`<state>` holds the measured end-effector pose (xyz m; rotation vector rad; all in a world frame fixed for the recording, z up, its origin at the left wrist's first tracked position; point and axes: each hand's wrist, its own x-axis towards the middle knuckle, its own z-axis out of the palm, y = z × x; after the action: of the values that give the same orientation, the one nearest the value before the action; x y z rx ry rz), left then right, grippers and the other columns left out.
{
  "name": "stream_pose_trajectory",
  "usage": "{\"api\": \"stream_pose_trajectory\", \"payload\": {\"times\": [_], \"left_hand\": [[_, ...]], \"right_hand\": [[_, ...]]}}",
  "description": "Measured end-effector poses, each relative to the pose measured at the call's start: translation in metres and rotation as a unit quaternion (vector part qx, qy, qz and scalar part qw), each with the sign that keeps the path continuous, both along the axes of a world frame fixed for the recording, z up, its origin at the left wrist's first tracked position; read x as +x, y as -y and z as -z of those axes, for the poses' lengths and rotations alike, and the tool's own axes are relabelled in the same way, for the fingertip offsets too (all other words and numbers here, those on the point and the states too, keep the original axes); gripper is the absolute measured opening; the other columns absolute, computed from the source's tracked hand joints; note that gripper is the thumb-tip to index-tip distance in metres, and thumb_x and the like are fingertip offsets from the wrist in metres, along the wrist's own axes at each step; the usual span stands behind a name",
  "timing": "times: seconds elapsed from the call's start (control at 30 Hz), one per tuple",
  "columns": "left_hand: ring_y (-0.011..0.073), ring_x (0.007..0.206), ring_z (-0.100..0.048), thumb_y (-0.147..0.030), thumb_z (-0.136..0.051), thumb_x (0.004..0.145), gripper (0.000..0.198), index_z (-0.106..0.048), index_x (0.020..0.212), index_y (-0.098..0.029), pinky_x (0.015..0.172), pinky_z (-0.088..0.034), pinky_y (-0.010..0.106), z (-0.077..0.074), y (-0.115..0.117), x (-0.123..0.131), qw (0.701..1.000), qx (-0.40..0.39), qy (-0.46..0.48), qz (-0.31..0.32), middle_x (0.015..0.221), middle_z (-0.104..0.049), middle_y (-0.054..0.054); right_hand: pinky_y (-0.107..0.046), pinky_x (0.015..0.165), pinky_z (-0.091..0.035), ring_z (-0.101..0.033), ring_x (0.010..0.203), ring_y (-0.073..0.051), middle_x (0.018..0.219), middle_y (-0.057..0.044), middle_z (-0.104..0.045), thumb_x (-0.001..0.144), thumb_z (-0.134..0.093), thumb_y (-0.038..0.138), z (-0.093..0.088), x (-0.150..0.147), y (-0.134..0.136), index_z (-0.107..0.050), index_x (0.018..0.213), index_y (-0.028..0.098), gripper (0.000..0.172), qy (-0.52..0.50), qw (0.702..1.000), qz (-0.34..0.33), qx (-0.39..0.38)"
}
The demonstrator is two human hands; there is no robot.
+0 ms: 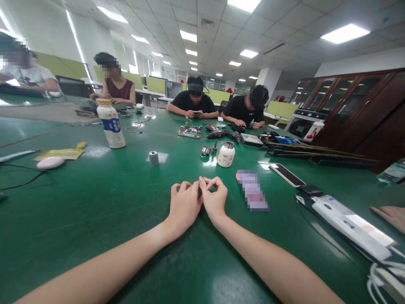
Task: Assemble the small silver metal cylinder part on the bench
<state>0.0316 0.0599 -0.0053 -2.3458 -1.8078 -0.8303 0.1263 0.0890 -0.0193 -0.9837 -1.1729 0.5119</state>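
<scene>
My left hand (186, 204) and my right hand (215, 200) meet just above the green table (133, 253). Between them shows a sliver of a small dark object (199, 192), mostly covered by fingers, so its kind is hidden. The left fingers curl over it, while my right thumb and fingertips close in a pinch at its edge. Beyond the hands stand a cream flask (225, 155) without a lid and a small grey metal cylinder (153, 158). A shiny metal part (205, 151) and a small dark fitting (214, 146) lie left of the flask.
To the right are a blurred purple item (253, 192), a phone (287, 175), a power strip (351, 223) with cables and another person's hand (390, 215). A drink bottle (111, 124) and a mouse (50, 163) are left. A circuit board (190, 131) and a power drill (217, 134) lie ahead, before seated people.
</scene>
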Motion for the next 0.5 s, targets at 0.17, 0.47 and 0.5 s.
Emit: {"api": "stream_pose_trajectory", "payload": {"times": [0.17,0.47,0.5], "left_hand": [[0.0291,0.104,-0.06,-0.029,-0.051,0.093,0.028,-0.062,0.118,-0.022,0.096,-0.035,0.048,0.001,-0.001,0.001,1.0,0.012,0.002,0.002,0.103,-0.074,0.011],[0.0291,0.106,-0.058,-0.043,-0.048,0.096,0.032,-0.063,0.112,-0.02,0.093,-0.035,0.046,0.004,-0.02,-0.011,0.999,0.022,-0.01,-0.037,0.101,-0.073,0.012],[0.029,0.106,-0.058,-0.043,-0.048,0.096,0.032,-0.062,0.113,-0.02,0.093,-0.036,0.045,0.004,-0.021,-0.012,0.999,0.019,-0.008,-0.042,0.102,-0.073,0.012]], "right_hand": [[-0.036,0.082,-0.054,-0.072,0.083,-0.024,0.074,-0.004,-0.068,0.082,-0.069,0.044,-0.005,0.008,-0.004,-0.04,0.059,0.025,0.042,0.006,1.0,0.005,0.003],[-0.037,0.081,-0.055,-0.074,0.084,-0.026,0.073,-0.001,-0.074,0.077,-0.068,0.028,0.01,0.049,-0.04,-0.053,0.059,0.025,0.024,0.139,0.985,-0.027,-0.101],[-0.037,0.081,-0.055,-0.074,0.083,-0.025,0.074,-0.001,-0.075,0.077,-0.067,0.024,0.014,0.05,-0.041,-0.056,0.06,0.025,0.021,0.163,0.98,-0.027,-0.111]]}}
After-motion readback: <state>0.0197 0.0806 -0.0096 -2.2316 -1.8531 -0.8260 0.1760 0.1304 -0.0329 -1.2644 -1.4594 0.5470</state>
